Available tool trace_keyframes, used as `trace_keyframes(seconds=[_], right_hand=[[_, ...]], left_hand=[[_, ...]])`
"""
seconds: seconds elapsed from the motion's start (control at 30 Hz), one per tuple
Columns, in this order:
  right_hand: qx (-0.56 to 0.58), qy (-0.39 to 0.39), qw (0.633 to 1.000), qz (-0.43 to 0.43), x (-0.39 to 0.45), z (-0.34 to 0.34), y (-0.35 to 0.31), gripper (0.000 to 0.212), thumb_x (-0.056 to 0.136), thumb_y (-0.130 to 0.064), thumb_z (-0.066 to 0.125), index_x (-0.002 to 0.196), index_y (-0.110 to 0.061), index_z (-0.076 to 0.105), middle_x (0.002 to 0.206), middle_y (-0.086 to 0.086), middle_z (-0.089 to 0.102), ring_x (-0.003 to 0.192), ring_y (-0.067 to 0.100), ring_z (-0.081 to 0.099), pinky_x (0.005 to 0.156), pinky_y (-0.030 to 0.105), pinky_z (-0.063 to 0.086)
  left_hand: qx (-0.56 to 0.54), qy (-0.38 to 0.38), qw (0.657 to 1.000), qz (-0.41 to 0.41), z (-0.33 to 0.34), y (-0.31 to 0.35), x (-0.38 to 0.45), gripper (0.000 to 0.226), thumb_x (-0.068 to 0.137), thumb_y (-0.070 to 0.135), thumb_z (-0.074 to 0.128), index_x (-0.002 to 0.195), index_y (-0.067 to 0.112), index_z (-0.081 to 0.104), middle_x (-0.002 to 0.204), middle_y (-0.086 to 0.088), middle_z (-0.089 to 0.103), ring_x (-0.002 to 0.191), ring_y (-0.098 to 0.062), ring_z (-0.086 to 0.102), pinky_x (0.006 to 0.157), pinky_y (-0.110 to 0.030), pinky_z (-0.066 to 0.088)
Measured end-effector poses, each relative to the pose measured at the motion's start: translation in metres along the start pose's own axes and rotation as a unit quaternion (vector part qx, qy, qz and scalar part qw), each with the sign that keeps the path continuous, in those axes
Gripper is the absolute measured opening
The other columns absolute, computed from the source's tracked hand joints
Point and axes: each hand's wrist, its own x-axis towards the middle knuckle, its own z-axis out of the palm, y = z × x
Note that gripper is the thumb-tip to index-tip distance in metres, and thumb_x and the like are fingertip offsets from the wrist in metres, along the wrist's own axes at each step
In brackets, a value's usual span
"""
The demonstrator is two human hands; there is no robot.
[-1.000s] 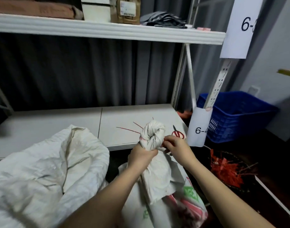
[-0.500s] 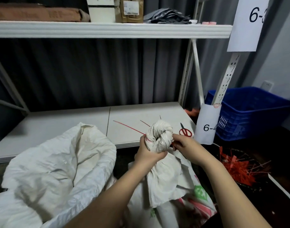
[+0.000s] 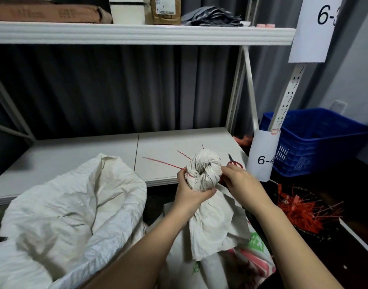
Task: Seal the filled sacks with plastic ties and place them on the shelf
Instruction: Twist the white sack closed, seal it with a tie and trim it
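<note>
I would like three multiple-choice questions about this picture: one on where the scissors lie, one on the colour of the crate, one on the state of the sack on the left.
1. Where do the scissors lie?
A. On the lower shelf, behind the right hand
B. In the blue crate
C. On the upper shelf

2. What colour is the crate on the right?
A. Red
B. Blue
C. Grey

3. In what state is the sack on the left?
A. Tied with a red tie
B. Folded flat
C. Open at the mouth

Answers:
1 A: the red handles of the scissors show on the lower shelf, just past the right hand.
2 B: the crate is plainly blue.
3 C: the sack on the left gapes open, while the left hand grips the twisted neck of the other sack.
</note>
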Motion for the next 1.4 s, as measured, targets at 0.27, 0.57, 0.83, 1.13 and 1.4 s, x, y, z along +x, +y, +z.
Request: trace_keyframes(seconds=[0.27, 0.57, 0.83, 1.13, 1.4], right_hand=[[0.036, -0.071, 0.996, 0.038, 0.015, 0.007, 0.005, 0.021, 0.089, -0.015, 0.05, 0.109, -0.015, 0.058, 0.11, 0.002, 0.057, 0.111, 0.024, 0.044, 0.087, 0.035, 0.029], [-0.008, 0.002, 1.0, 0.022, 0.008, 0.003, 0.0, 0.014, 0.094, -0.024, 0.046, 0.099, -0.014, 0.055, 0.1, 0.002, 0.059, 0.102, 0.024, 0.055, 0.081, 0.033, 0.03], [-0.003, 0.051, 0.995, 0.086, -0.013, -0.009, -0.018, 0.015, 0.088, -0.032, 0.055, 0.081, -0.022, 0.046, 0.088, 0.001, 0.066, 0.083, 0.026, 0.062, 0.061, 0.033, 0.04], [0.337, 0.04, 0.916, 0.214, -0.017, 0.017, -0.031, 0.017, 0.082, -0.033, 0.065, 0.094, -0.021, 0.06, 0.085, 0.001, 0.067, 0.084, 0.022, 0.063, 0.081, 0.04, 0.051], [0.269, 0.068, 0.94, 0.197, -0.013, 0.023, -0.043, 0.037, 0.077, -0.051, 0.068, 0.093, -0.019, 0.06, 0.083, -0.002, 0.066, 0.084, 0.02, 0.063, 0.076, 0.037, 0.05]], left_hand=[[0.005, -0.025, 0.999, -0.025, -0.001, 0.0, -0.002, 0.09, 0.044, 0.03, 0.086, 0.12, 0.016, 0.042, 0.113, 0.008, 0.06, 0.105, -0.008, 0.058, 0.094, -0.027, 0.049], [-0.013, 0.021, 0.999, -0.021, 0.002, 0.001, -0.002, 0.068, 0.059, 0.007, 0.088, 0.113, 0.009, 0.047, 0.107, 0.0, 0.064, 0.097, -0.01, 0.062, 0.089, -0.027, 0.05], [0.007, 0.057, 0.998, 0.005, 0.009, 0.003, -0.003, 0.054, 0.06, 0.003, 0.087, 0.091, 0.027, 0.048, 0.094, 0.013, 0.064, 0.085, -0.001, 0.061, 0.077, -0.018, 0.048], [0.016, 0.092, 0.995, -0.031, 0.005, 0.01, 0.005, 0.05, 0.06, 0.012, 0.088, 0.086, 0.031, 0.05, 0.096, 0.007, 0.066, 0.092, -0.014, 0.064, 0.084, -0.029, 0.051], [0.061, 0.084, 0.994, -0.047, 0.001, 0.009, 0.006, 0.048, 0.057, 0.024, 0.085, 0.091, 0.032, 0.052, 0.09, 0.011, 0.069, 0.09, -0.017, 0.067, 0.084, -0.034, 0.054]])
